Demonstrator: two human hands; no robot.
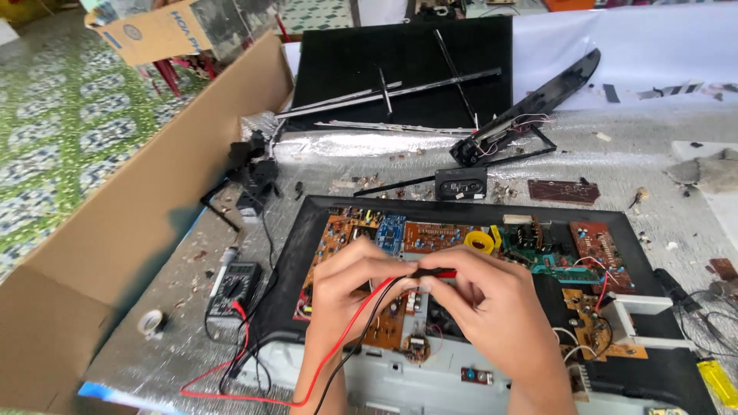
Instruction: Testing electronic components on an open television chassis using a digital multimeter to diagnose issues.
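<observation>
- Probes [432, 273]: red + black tips pinched together btwn both hands, just above the boards [430, 238].
- Left hand [350, 288]: fingers closed on probes; red lead [338, 350] + black lead [361, 338] run down under its wrist.
- Right hand [492, 303]: fingertips closed on probe tips, touching left hand.
- Boards sit in a black frame [296, 261], under & beyond the hands.
- Yellow coil [479, 241]: just past right hand.
- Meter [233, 288]: left of left hand, on the surface [615, 154].
- Cardboard box [115, 230]: far left.
</observation>
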